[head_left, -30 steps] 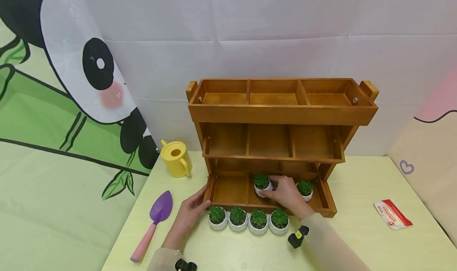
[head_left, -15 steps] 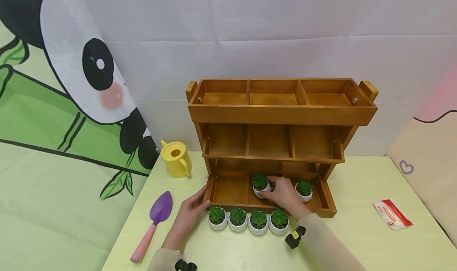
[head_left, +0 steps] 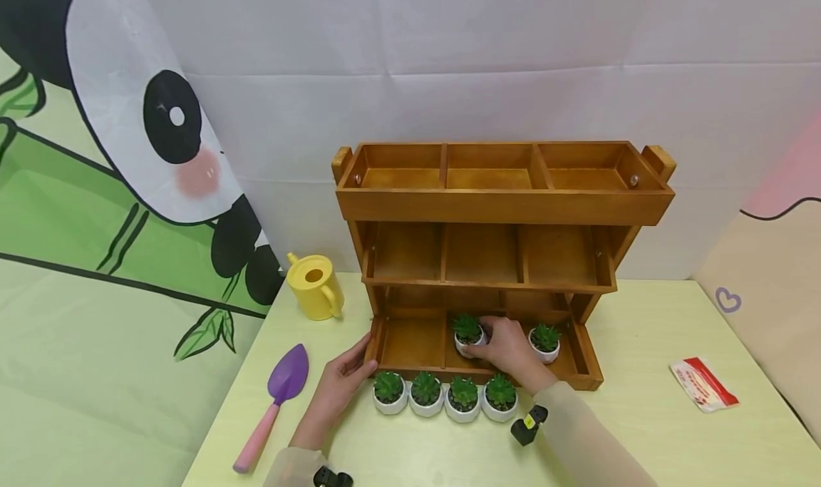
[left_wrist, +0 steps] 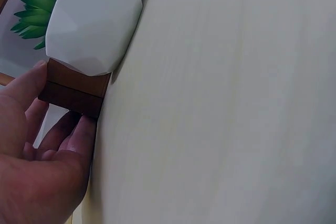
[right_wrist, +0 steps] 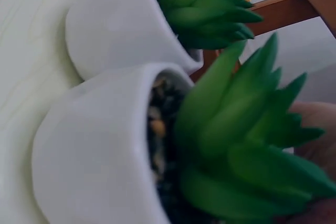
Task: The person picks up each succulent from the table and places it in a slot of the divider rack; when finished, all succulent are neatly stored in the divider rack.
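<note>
Right-hand grip: the right hand (head_left: 509, 346) held a potted succulent (head_left: 469, 336), thumb and fingers pinched on its white pot.
Held pot's place: over or in the middle compartment of the planter stand's bottom tray (head_left: 410, 375); whether its base touched the tray floor could not be told.
Left-hand grip: the left hand (head_left: 343, 380) was clamped on the tray's left front corner, thumb on one side, fingers on the other.
Second succulent: one potted succulent (head_left: 545, 342) stood upright in the right compartment, just beside the right hand.
Front row: four white-potted succulents (head_left: 426, 393) stood side by side on the tabletop (head_left: 673, 458), close along the tray's front.
Upper tiers: the middle tray (head_left: 481, 285) and top tray (head_left: 507, 207) each had three compartments.
Left side: yellow watering can (head_left: 316, 287) near the stand; purple-bladed, pink-handled trowel (head_left: 277, 403) nearer the person.
Right side: red-and-white packet (head_left: 704, 385), lying flat, well apart from the stand.
</note>
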A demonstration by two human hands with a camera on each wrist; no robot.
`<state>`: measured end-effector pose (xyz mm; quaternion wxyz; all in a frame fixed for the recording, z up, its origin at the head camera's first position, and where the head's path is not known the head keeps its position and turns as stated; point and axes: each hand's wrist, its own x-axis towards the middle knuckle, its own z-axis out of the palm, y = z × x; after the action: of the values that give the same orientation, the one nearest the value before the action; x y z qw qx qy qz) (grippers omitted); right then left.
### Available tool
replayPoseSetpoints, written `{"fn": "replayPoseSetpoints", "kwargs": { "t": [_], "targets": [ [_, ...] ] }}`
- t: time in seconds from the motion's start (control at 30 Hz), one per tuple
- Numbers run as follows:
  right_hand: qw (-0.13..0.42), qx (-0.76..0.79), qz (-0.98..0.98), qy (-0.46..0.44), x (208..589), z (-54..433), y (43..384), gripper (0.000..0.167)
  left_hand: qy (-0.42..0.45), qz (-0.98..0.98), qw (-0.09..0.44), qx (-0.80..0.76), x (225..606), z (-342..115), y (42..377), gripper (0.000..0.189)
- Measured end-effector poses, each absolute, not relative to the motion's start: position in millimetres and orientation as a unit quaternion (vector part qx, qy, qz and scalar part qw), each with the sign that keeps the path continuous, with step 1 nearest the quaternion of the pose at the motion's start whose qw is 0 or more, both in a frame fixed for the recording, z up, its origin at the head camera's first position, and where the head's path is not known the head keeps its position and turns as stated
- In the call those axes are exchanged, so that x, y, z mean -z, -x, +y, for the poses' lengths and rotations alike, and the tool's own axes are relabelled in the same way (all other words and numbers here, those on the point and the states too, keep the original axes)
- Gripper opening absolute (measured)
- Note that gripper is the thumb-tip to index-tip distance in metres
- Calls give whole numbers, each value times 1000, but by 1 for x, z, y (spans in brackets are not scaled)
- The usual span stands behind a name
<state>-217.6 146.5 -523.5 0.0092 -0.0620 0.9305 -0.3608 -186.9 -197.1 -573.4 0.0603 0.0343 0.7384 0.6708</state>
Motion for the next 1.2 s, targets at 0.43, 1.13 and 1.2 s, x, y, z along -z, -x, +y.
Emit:
{"fn": "replayPoseSetpoints", "kwargs": {
  "t": [0.43, 1.13, 1.2],
  "targets": [
    [45, 348, 936, 27, 517, 145, 217, 67, -39, 731, 61, -679, 577, -200, 187, 58],
    [48, 356, 933, 15, 513, 146, 209, 69, -40, 723, 64, -687, 577, -198, 188, 58],
    [46, 360, 932, 14, 512, 147, 208, 69, -39, 727, 61, -682, 577, -198, 188, 58]
  ]
}}
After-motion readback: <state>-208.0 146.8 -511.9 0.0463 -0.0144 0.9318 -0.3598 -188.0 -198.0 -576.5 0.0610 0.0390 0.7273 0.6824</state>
